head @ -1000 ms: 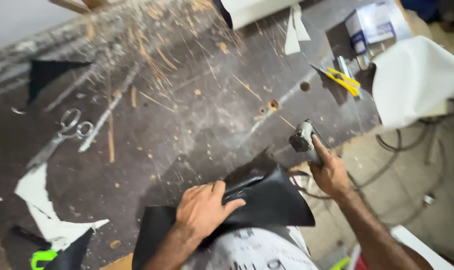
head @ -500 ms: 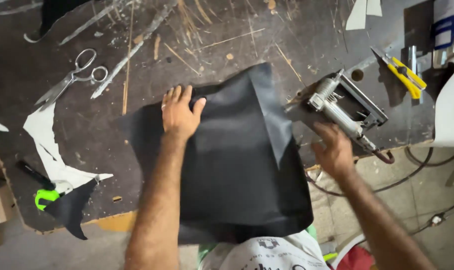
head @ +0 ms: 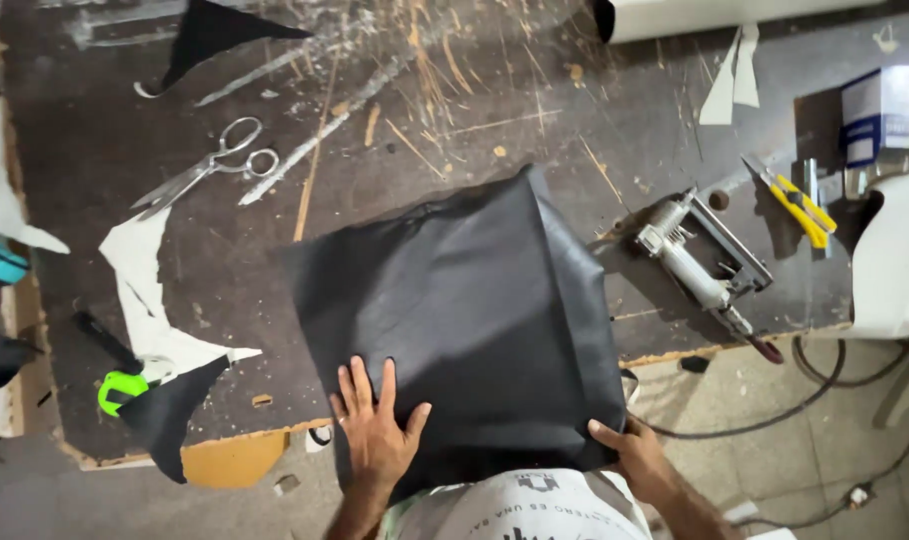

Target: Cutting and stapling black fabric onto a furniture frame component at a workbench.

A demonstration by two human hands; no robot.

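A large black leather-like sheet (head: 464, 300) lies spread on the dark, scuffed workbench (head: 104, 160), its near edge hanging over the front. My left hand (head: 376, 425) lies flat on the sheet's near left part, fingers spread. My right hand (head: 629, 452) grips the sheet's near right corner at the bench edge. A metal pneumatic staple gun (head: 699, 262) lies on the bench to the right of the sheet, free of both hands, with its hose (head: 814, 400) trailing down to the floor.
Scissors (head: 209, 165) lie at the back left. White scraps (head: 144, 290) and black offcuts (head: 214, 30) sit left of the sheet, beside a green-handled tool (head: 122, 385). At the right are a yellow utility knife (head: 799, 203), a small box (head: 889, 112) and white material (head: 894, 260).
My right hand let go of the staple gun, which now lies on the bench. The sheet was pulled flat, and both hands moved back to its near edge.
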